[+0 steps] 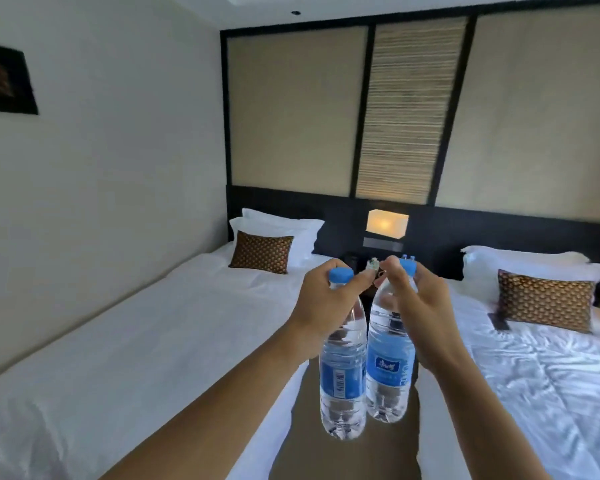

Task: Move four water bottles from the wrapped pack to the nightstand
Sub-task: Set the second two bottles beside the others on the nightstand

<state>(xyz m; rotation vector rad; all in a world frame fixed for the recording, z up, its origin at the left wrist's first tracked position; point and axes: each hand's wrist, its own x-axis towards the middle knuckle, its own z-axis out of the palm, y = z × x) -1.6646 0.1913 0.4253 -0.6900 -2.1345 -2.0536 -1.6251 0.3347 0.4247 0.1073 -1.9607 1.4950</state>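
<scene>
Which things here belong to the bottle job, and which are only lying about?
Job: clear blue-capped water bottle in left hand; same kind in right hand; dark nightstand.
Lying about: patterned brown cushions; dark remote; glowing lamp.

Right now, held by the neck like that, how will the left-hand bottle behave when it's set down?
The left-hand bottle looks full, so probably heavy for its size. The left hand pinches only near the cap, so it may swing. Tall and narrow with a thin clear wall, it could tip if landed tilted.
</scene>
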